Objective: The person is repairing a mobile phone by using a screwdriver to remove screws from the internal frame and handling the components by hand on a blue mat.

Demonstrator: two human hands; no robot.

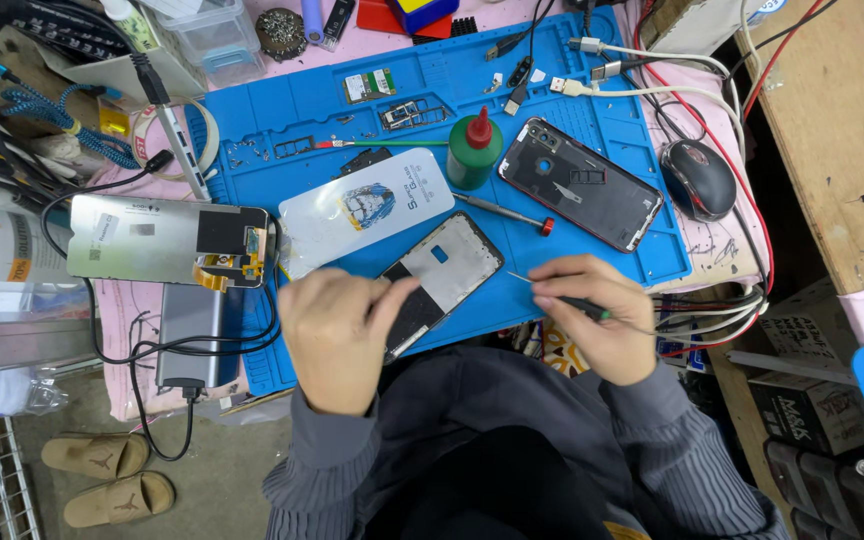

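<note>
**Bright, even light over the bench**

Light is falling evenly from above, leaving only soft, short shadows. The blue mat (592, 130) is showing vivid and sharp. A pale sheen is glaring off the silver screen panel (142, 238). The frame's edges are bending slightly outward, and the floor corner (222, 480) is sitting dimmer.

Open blue mat (602, 190) shows between the green bottle (473, 150) and the phone back cover (580, 183), though a red-tipped screwdriver (504, 213) lies across the gap below the bottle. The white panel (366, 209) and the phone frame (439, 277) fill the mat's middle, leaving a bare strip along its near right corner. The mat's far edge is crowded by white cables (642, 70) and small metal parts (414, 113). To the left, a display panel (167, 240) and black cords (132, 350) block the surface; the mouse (698, 178) sits just off the mat's right edge.
</note>
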